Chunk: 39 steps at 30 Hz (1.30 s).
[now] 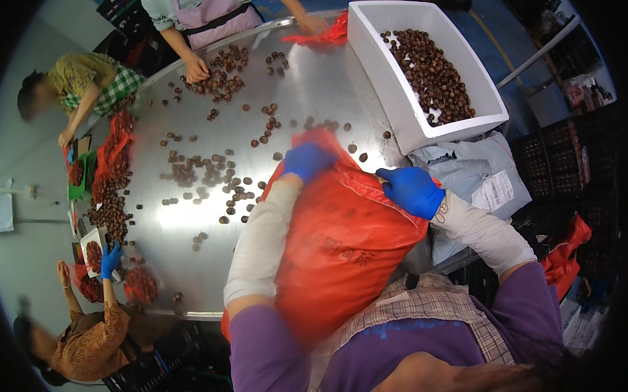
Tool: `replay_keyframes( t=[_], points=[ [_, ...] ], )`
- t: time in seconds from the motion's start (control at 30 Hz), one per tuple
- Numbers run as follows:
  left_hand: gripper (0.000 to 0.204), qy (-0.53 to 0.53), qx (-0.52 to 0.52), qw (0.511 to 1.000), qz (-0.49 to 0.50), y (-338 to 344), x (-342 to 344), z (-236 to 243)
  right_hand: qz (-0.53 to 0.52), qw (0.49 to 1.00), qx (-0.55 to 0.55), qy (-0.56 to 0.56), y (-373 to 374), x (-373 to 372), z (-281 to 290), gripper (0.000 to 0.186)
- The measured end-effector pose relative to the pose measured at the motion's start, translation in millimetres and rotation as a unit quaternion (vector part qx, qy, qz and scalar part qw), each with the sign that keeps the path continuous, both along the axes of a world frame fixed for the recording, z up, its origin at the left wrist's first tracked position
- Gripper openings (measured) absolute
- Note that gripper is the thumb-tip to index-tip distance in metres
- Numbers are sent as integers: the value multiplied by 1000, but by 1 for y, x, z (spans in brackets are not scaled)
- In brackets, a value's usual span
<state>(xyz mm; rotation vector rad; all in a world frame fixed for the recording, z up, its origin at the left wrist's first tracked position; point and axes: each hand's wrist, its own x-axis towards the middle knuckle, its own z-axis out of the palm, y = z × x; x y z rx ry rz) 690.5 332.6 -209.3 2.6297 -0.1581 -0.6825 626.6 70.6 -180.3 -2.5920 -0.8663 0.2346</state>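
Observation:
A large, full red plastic bag leans against me at the near edge of the metal table, dark print on its side. My left hand, in a blue glove, grips the bag's far upper part; it is smeared by motion and its fingertips are hidden. At the right end of the bag's top edge, my right hand, also blue-gloved, is closed on the red plastic. Beyond the bag, small round brown nuts that look like chestnuts lie scattered, some blurred. The bag's inside is hidden from view.
A white foam box holding brown nuts stands at the far right, with a grey plastic package beside it. Several people work around the metal table. Red mesh bags and a heap of nuts line the left edge.

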Motion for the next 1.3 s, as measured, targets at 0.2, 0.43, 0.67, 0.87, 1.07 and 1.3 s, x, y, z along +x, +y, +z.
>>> replay_keyframes(
  t=[0.2,0.43,0.67,0.87,1.07,1.3],
  points=[
    [27,-174,-2,984,-36,5,-45,-10,-40,994,-54,88,-3,8,14,29],
    [13,-186,47,978,-82,-1,-40,-18,-41,981,160,105,-3,-3,9,30],
    [13,-206,-23,975,-79,2,-51,-5,-10,987,117,111,15,-7,-2,25],
    [22,-149,-224,963,-6,10,-57,-9,-6,986,139,95,-8,-31,-12,23],
    [20,-55,-95,994,-16,-4,-60,31,-27,991,108,78,-3,-22,18,24],
    [27,-138,-56,981,-121,-5,-63,11,-27,982,135,129,-1,-28,10,29]
  ],
)
